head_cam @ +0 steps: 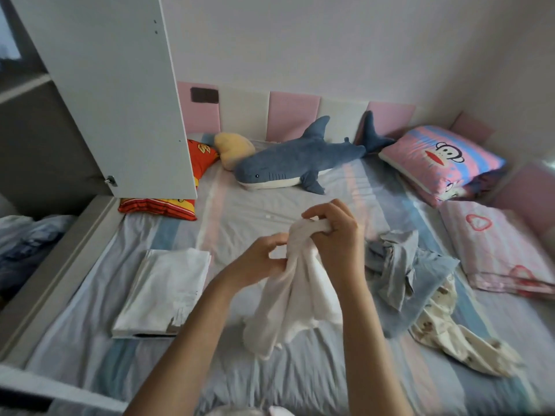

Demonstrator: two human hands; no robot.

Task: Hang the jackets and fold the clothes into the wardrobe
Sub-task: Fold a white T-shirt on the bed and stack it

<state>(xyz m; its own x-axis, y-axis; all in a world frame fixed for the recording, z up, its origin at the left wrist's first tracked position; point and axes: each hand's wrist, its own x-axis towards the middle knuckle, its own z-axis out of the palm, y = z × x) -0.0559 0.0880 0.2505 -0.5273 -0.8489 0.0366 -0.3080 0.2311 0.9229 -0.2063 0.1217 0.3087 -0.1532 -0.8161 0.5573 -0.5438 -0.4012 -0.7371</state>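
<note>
Over the middle of the bed I hold up a white garment [295, 298]. My right hand [335, 235] grips its bunched top edge, and my left hand [261, 258] pinches the cloth just below and to the left. The rest of it hangs down to the striped sheet [300, 379]. A folded white garment [163, 291] lies flat on the bed to the left. On the right sit a crumpled grey-blue shirt [405, 274] and a cream printed garment [456, 334].
The open white wardrobe door [120, 94] hangs over the bed's left corner, with grey shelves [27, 85] behind it. A plush shark [297, 163], a yellow cushion [232, 148], an orange pillow [168, 205] and pink pillows [441, 160] line the far side. Blue clothes [27, 241] lie lower left.
</note>
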